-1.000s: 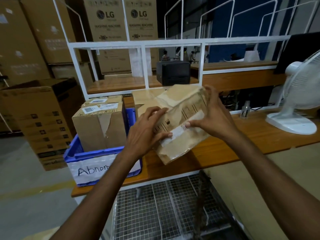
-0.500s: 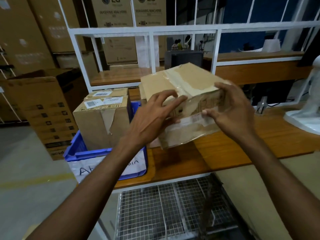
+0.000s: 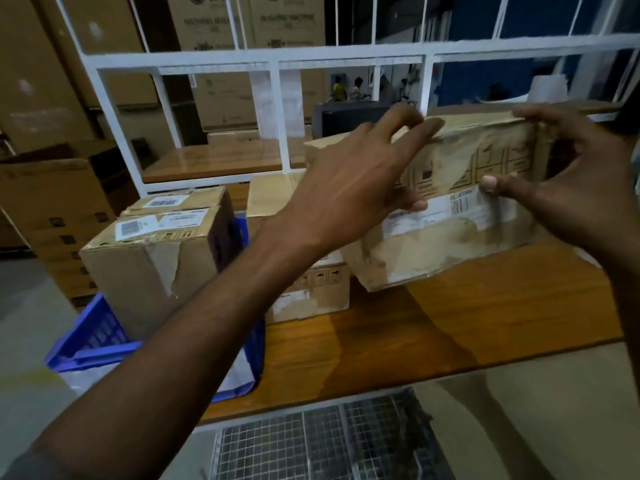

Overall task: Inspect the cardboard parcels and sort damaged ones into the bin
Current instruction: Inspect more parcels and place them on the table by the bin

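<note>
Nearest the camera, a wire mesh shelf point(image 3: 311, 445) sits under the front edge of a wooden table point(image 3: 450, 334). At the table's left end stands a blue bin point(image 3: 93, 341) holding a brown box point(image 3: 149, 271) with white labels on top and a torn strip of tape down its front. Both forearms reach out over the table. The left hand point(image 3: 349, 188) grips the parcel point(image 3: 450, 251) at its left end, fingers spread over the top edge and thumb pressed on the front face by the white barcode label point(image 3: 450, 213). The right hand point(image 3: 581, 188) grips the right end the same way — thumb on the front, fingers curled over the top. The parcel is raised over the right part of the table, to the right of the bin, its front wrinkled and creased; whether its lower corner touches the wood cannot be told. Just behind the left forearm a smaller box point(image 3: 311, 292) rests on the table beside the bin. Farther back a white metal frame point(image 3: 277, 98) rises from the table, with a black device point(image 3: 346, 119) behind it — and beyond that, tall stacked cartons point(image 3: 242, 29).
</note>
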The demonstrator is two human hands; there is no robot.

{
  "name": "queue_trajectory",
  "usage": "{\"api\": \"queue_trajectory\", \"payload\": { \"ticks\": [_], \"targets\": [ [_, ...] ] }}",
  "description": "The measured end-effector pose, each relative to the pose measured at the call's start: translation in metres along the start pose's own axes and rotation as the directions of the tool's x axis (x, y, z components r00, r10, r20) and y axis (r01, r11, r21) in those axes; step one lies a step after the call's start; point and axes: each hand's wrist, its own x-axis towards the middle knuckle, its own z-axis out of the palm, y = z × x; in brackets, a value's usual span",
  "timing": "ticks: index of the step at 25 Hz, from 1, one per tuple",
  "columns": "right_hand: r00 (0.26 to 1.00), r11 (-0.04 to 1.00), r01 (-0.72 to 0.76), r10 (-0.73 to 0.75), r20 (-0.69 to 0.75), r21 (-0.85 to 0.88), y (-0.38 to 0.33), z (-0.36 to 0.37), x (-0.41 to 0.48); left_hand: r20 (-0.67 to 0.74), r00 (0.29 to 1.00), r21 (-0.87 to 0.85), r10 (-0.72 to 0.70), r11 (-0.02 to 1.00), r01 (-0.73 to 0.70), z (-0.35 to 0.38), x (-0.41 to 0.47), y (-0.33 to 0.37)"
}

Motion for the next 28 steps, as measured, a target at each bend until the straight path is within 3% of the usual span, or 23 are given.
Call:
{"api": "queue_trajectory", "payload": {
  "ticks": [3, 6, 7, 10, 16, 28],
  "targets": [
    [0.994, 0.998, -0.040, 0.035, 0.106, 0.044, 0.045, -0.013, 0.014, -0.048, 0.998, 0.034, 0.046, 0.998, -0.044, 0.017, 0.021, 0.018],
    [0.998, 0.997, -0.045, 0.042, 0.046, 0.068, 0.081, -0.030, 0.019, -0.051, 0.997, -0.011, 0.054, 0.998, -0.055, 0.038, 0.031, 0.040],
    [0.997, 0.998, -0.001, -0.005, 0.075, 0.069, 0.082, -0.033, 0.017, -0.054, 0.998, -0.018, 0.046, 0.999, -0.047, 0.045, 0.034, 0.044],
    [0.988, 0.989, -0.069, 0.049, 0.149, 0.133, 0.101, -0.024, 0.013, -0.027, 1.000, -0.043, 0.016, 0.999, -0.017, 0.059, 0.036, 0.049],
    [0.999, 0.985, -0.003, -0.004, 0.044, 0.172, 0.102, -0.031, -0.001, 0.027, 0.999, -0.003, 0.019, 1.000, -0.019, 0.079, 0.048, 0.070],
    [0.996, 0.958, -0.091, 0.092, 0.008, 0.273, 0.131, -0.052, -0.015, 0.087, 0.996, 0.023, 0.021, 0.999, -0.023, 0.093, 0.067, 0.099]
  ]
}}
